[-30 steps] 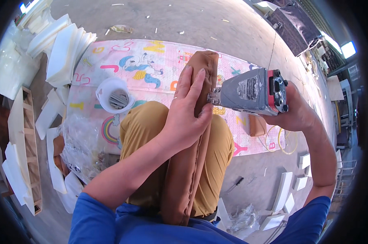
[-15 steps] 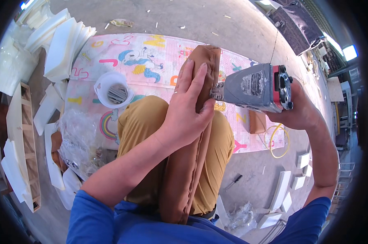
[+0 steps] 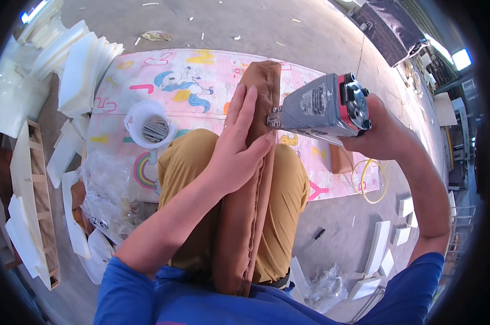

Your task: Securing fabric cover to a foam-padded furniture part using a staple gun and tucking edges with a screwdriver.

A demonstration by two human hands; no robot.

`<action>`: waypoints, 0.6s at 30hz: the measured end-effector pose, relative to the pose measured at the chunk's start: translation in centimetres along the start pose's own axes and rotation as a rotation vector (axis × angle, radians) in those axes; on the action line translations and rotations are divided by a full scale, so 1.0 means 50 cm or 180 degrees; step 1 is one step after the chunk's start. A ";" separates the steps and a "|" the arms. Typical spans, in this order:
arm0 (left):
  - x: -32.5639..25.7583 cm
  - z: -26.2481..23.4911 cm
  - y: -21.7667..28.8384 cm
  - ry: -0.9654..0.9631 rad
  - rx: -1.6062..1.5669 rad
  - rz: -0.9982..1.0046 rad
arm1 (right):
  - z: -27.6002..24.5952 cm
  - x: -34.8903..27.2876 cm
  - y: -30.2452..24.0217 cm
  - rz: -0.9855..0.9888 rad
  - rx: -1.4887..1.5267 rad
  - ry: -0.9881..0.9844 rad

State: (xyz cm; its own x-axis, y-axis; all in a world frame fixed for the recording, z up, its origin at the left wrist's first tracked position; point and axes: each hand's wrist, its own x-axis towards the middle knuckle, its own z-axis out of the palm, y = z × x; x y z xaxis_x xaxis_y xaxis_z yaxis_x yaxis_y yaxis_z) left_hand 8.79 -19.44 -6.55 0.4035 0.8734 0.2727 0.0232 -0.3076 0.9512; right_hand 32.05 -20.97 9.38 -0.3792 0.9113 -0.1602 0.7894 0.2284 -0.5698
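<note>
A long brown upholstered piece (image 3: 248, 216) stands upright between my knees, its top end near the pink play mat. My left hand (image 3: 238, 149) wraps around its upper part, fingers stretched flat up the fabric. My right hand (image 3: 379, 130) grips a grey and red staple gun (image 3: 323, 106), whose nose presses against the right edge of the brown piece just beside my left fingertips. My legs in mustard trousers (image 3: 188, 168) sit behind the piece.
A white tub (image 3: 150, 125) holding metal staples rests on the pink cartoon mat (image 3: 190, 81). White foam pieces (image 3: 79, 70) pile at the left with a wooden frame (image 3: 31, 189). A yellow hose (image 3: 370, 181) and white blocks (image 3: 377, 246) lie on the concrete at right.
The staple gun has shifted slightly down and in against the brown piece. My left hand stays wrapped on the fabric, fingers a little higher.
</note>
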 end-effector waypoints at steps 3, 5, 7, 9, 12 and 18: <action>-0.027 -0.007 -0.017 -0.0055 -0.0856 -0.0206 | 0.009 -0.007 0.000 0.0051 0.0140 0.0052; -0.025 -0.006 -0.007 -0.0049 -0.0746 -0.0309 | 0.004 -0.002 0.002 0.0054 0.0078 0.0017; -0.024 0.002 0.006 -0.0013 -0.0654 -0.0374 | 0.000 -0.001 0.005 -0.0022 0.0002 0.0014; -0.026 0.011 0.012 0.0067 -0.0559 -0.0399 | 0.000 -0.003 0.009 -0.0197 -0.0084 0.0044; -0.023 0.017 0.003 0.0194 0.0105 -0.0282 | 0.003 -0.006 0.008 -0.0249 0.0089 0.0035; -0.024 0.025 0.013 0.0279 0.0306 -0.0216 | 0.007 -0.048 0.017 0.0046 0.0294 0.0087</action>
State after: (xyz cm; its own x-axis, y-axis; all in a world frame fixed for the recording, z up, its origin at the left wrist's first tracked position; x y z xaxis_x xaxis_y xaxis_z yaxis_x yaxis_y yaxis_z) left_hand 9.45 -21.15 -6.42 0.3166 0.9218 0.2238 0.1368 -0.2778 0.9508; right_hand 33.44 -23.10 9.00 -0.3537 0.9236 -0.1476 0.7463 0.1836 -0.6398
